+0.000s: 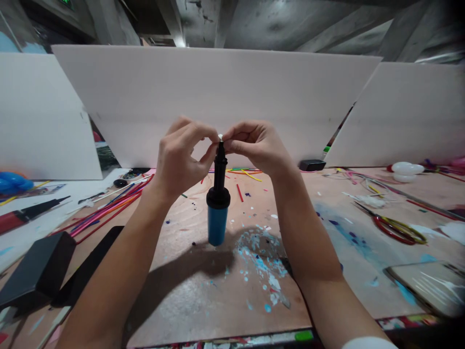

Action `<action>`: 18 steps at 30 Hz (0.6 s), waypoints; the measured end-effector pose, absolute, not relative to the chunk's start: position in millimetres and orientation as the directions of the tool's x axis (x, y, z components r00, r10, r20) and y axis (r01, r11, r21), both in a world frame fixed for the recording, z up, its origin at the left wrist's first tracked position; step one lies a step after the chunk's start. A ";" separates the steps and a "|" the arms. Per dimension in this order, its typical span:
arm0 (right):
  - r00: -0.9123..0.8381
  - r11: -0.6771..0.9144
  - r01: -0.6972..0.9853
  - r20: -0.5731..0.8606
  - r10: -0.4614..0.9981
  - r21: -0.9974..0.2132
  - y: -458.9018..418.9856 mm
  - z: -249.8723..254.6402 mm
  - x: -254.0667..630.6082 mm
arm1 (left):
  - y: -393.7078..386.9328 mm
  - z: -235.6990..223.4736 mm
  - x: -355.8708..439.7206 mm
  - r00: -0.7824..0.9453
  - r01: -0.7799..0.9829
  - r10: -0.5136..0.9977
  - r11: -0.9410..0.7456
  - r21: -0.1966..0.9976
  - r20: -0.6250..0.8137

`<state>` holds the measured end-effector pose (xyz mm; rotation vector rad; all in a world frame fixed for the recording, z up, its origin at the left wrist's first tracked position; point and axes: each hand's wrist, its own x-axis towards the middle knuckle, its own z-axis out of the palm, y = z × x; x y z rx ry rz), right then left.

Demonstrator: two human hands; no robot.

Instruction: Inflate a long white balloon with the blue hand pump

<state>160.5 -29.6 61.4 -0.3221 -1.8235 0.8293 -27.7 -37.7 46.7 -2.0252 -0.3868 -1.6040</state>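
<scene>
Above the middle of the paint-flecked workbench (pixel 203 291), a blue-bodied hand pump (pixel 218 213) stood upright, long axis vertical, black nozzle uppermost. Both hands met at its tip: the left hand (pixel 181 155) and the right hand (pixel 254 145) each pinched a small white balloon neck (pixel 220 137) from opposite sides, equally near. Red-handled scissors (pixel 395 228) lay well apart at right; long uninflated balloons (pixel 109 208) lay at left.

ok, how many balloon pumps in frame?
2. A blue-and-black pump stands upright at table centre, both hands at its nozzle tip. A red-and-black pump lies at far left. Clutter may hide more.
</scene>
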 end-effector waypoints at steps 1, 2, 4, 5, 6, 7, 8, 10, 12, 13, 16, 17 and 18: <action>-0.409 0.723 -0.161 0.712 0.571 -0.672 -30.2 61.3 160.0 | -38.9 47.7 -28.4 0.261 0.525 -0.102 -0.820 -0.230 0.960; -0.412 0.724 -0.162 0.713 0.568 -0.670 -30.8 61.1 159.4 | -40.5 48.9 -29.1 0.266 0.524 -0.101 -0.820 -0.232 0.959; -0.417 0.730 -0.164 0.717 0.558 -0.663 -32.2 61.0 157.7 | -44.5 51.7 -30.3 0.279 0.522 -0.084 -0.823 -0.225 0.957; -0.418 0.735 -0.166 0.722 0.551 -0.657 -33.2 61.1 156.7 | -46.5 53.1 -30.8 0.284 0.519 -0.090 -0.823 -0.232 0.955; -0.421 0.742 -0.164 0.726 0.543 -0.650 -34.5 61.5 155.7 | -48.1 54.3 -31.2 0.292 0.510 -0.113 -0.822 -0.254 0.950; -0.423 0.750 -0.158 0.731 0.536 -0.642 -36.1 62.1 154.7 | -49.2 55.2 -31.4 0.298 0.502 -0.138 -0.819 -0.278 0.945; -0.424 0.763 -0.146 0.736 0.527 -0.630 -38.0 62.8 153.9 | -49.7 55.8 -31.6 0.302 0.498 -0.152 -0.817 -0.291 0.941; -0.419 0.803 -0.105 0.758 0.499 -0.587 -42.6 64.1 152.6 | -48.7 55.7 -31.9 0.297 0.493 -0.153 -0.821 -0.288 0.943; -0.397 0.856 -0.061 0.799 0.451 -0.513 -47.1 64.5 152.0 | -46.2 54.5 -32.0 0.288 0.480 -0.121 -0.840 -0.252 0.950; -0.382 0.882 -0.040 0.823 0.421 -0.470 -49.1 64.3 151.9 | -45.0 53.8 -32.0 0.283 0.471 -0.102 -0.851 -0.231 0.954; -0.351 0.937 0.046 0.872 0.340 -0.346 -53.9 62.3 152.8 | -44.2 52.5 -31.1 0.277 0.443 -0.066 -0.876 -0.189 0.958; -0.351 0.948 0.085 0.881 0.316 -0.307 -55.2 61.7 153.5 | -44.9 52.4 -30.5 0.272 0.437 -0.064 -0.881 -0.182 0.960; -0.355 0.956 0.126 0.888 0.294 -0.266 -56.3 61.3 154.3 | -45.9 52.5 -29.7 0.263 0.427 -0.069 -0.886 -0.180 0.962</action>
